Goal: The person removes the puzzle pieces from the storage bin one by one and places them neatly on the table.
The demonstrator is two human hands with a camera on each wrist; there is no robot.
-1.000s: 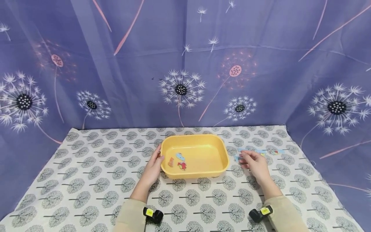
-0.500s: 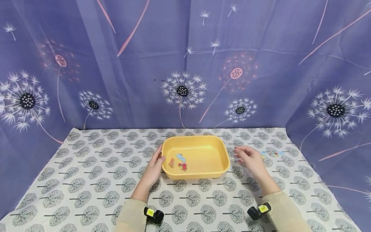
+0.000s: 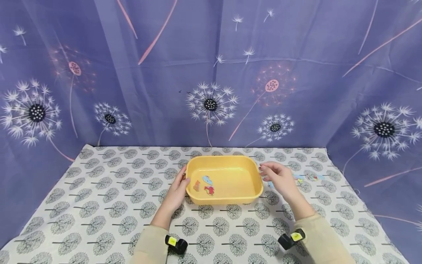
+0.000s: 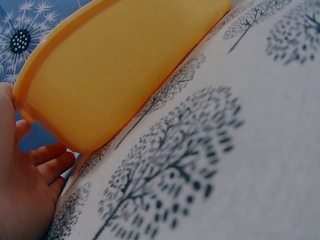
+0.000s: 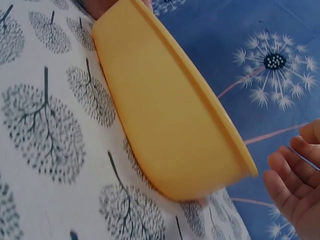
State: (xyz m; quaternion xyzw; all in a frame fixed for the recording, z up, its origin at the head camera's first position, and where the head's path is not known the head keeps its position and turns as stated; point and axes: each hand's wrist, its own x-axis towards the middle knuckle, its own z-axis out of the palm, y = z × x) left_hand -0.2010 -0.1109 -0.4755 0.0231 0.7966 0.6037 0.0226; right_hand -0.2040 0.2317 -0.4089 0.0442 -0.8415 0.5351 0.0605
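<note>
A yellow plastic basin [image 3: 224, 201] stands on the cloth-covered table in the head view. My left hand [image 3: 176, 191] grips its left end, thumb at the rim and fingers outside. In the left wrist view, several fingers of the left hand [image 4: 31, 175] show loosely bent beside the basin wall [image 4: 110, 75]. My right hand [image 3: 280, 179] is at the basin's right end. The right wrist view shows the right hand [image 5: 297, 185] with loosely bent fingers, apart from the rim, and nothing visible in them. Small flat blue [image 3: 207, 180], orange [image 3: 196, 186] and red [image 3: 209, 190] pieces lie inside the basin.
More small flat pieces lie right of the basin, among them a blue one [image 3: 270, 184] and a group [image 3: 310, 177] partly behind the right hand. A tree-print cloth [image 3: 108, 209] covers the table. Purple dandelion curtains [image 3: 158, 91] hang behind and at the sides.
My right hand has moved left from the loose pieces to the basin's right end. My left hand keeps its grip. The basin and the pieces inside it look unmoved on the table.
</note>
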